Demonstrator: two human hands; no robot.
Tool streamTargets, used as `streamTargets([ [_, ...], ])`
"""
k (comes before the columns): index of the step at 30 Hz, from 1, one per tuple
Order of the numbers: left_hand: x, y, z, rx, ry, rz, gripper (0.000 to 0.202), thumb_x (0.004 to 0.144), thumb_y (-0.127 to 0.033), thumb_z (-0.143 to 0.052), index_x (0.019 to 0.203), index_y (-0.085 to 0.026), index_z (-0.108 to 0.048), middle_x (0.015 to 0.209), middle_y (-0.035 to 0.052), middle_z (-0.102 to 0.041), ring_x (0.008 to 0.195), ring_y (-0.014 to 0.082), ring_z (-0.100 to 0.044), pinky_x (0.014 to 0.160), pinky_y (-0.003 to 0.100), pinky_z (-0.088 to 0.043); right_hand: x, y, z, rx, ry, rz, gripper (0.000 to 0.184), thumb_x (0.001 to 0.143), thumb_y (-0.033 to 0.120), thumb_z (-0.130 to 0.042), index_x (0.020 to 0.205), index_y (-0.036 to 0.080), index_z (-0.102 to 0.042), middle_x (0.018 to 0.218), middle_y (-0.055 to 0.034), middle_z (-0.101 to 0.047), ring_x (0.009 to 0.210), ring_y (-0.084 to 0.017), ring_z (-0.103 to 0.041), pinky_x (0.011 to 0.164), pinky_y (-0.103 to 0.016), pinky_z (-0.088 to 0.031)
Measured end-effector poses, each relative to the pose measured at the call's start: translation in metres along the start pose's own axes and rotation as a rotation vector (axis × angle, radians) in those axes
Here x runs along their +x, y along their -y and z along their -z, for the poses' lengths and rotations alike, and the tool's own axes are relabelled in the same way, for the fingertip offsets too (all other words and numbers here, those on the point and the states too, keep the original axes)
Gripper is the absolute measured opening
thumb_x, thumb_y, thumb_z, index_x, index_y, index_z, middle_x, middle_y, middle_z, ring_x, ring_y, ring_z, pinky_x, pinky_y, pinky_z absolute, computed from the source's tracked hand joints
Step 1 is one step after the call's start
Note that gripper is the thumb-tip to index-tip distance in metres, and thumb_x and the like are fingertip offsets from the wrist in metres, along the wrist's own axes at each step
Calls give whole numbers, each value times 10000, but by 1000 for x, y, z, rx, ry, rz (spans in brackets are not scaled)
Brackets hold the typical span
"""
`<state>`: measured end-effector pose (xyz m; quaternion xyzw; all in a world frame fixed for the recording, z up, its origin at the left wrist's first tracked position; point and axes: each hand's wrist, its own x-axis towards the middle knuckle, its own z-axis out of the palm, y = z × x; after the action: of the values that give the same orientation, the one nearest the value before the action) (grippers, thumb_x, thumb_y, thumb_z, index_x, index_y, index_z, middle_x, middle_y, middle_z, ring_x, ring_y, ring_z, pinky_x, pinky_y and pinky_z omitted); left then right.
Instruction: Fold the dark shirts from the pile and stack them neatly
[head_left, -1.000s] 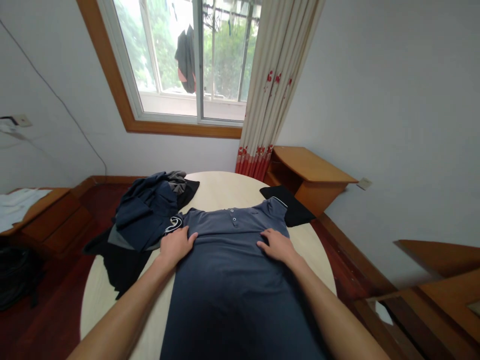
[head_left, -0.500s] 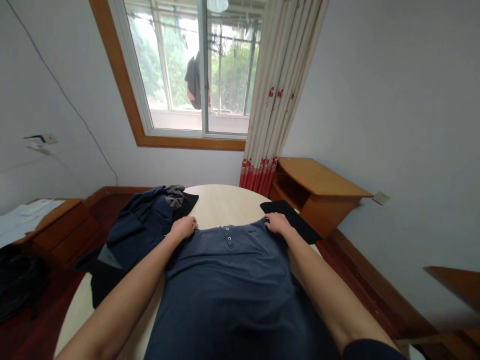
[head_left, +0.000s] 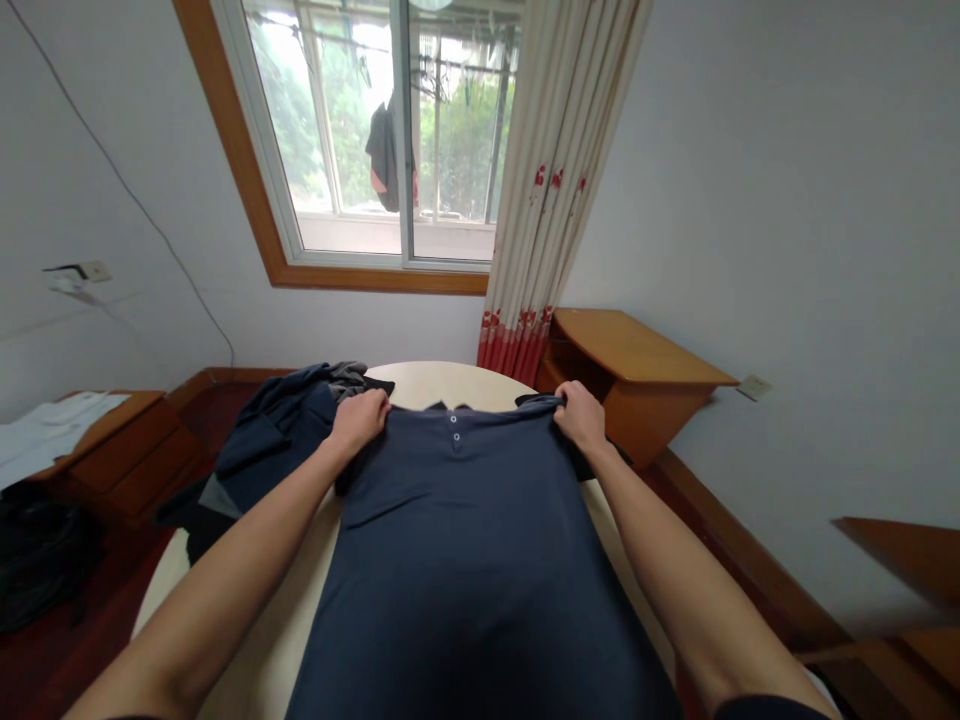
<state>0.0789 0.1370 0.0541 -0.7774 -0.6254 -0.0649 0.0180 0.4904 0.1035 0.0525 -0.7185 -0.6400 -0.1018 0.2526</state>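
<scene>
A dark blue polo shirt lies stretched over the round pale table, its buttoned collar end toward the window. My left hand is closed on the shirt's left shoulder corner. My right hand is closed on the right shoulder corner. Both corners are raised a little off the table, and the cloth between them is pulled taut.
A heap of dark clothes lies on the table's left side. A black cloth peeks out under my right hand. A wooden corner cabinet stands right of the curtain. Another low cabinet is at the left.
My hands slid from the shirt's chest up to its shoulder corners, closed on them and lifted them slightly. The camera view shifted closer over the table.
</scene>
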Motion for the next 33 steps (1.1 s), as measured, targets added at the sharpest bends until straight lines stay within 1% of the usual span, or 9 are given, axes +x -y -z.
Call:
streamTargets([
  [2,-4,-2,4,-3,-279,1,409,1014,-359,-321,1160,-172,-654,1166,149,-675,1119,293,-592,945,403,-433,-9,-1,-4,42,-175,-47,191,847,151,-482,978,201,-612,1024,-65,-627,921,-198,-573,706,-279,-367],
  [4,-8,-5,-4,9,-406,1,379,1009,-353,-350,1153,-176,-653,1134,145,-667,1102,298,-577,932,415,-428,-16,-5,-14,53,-170,-110,198,890,211,-489,1046,200,-609,1062,-74,-614,937,-207,-576,724,-286,-387],
  [9,-14,-17,-50,45,-191,-30,382,964,-320,-464,1301,-192,-591,1303,142,-599,1177,308,-534,936,440,-435,-23,-14,-43,12,124,-161,226,951,292,-498,1083,204,-659,1122,-89,-619,998,-214,-601,786,-291,-435],
  [14,-18,-10,-77,-7,-17,-15,459,969,-338,-476,1411,-215,-496,1470,129,-502,1306,302,-491,999,429,-438,-22,-22,-48,-63,257,-177,314,945,268,-514,1226,199,-636,1215,-113,-607,1039,-225,-623,830,-294,-456],
  [18,-13,2,-70,-42,2,108,566,1007,-431,-364,1520,-192,-356,1471,177,-482,1193,319,-600,934,414,-487,-15,-32,-43,-79,261,-200,379,919,239,-547,1286,172,-613,1237,-128,-619,1070,-230,-624,872,-293,-452],
  [21,-4,11,-63,-40,72,206,661,995,-503,-350,1569,-187,-257,1363,209,-563,1081,334,-664,875,423,-510,-10,-38,-36,-68,255,-188,309,907,256,-557,1188,199,-671,1188,-112,-650,1046,-239,-628,840,-304,-456],
  [25,0,23,-59,-37,188,156,486,927,-415,-524,1369,-216,-558,1261,152,-641,1094,311,-652,867,361,-508,-15,-44,-24,-32,176,-139,177,887,261,-538,991,218,-674,1077,-82,-672,981,-245,-626,767,-312,-446],
  [28,-15,34,-48,-136,9,82,322,930,-397,-504,1126,-218,-688,1142,95,-675,1022,248,-654,845,308,-508,-30,-53,-16,33,-27,-93,157,890,276,-488,977,211,-601,1038,-87,-661,955,-245,-619,755,-314,-447],
  [33,-60,63,-3,-365,-366,-37,333,896,-419,-483,1041,-230,-714,933,50,-649,839,201,-627,794,299,-525,-52,-75,-1,104,-270,-69,145,871,300,-453,960,223,-537,994,-120,-639,950,-268,-617,842,-363,-475],
])
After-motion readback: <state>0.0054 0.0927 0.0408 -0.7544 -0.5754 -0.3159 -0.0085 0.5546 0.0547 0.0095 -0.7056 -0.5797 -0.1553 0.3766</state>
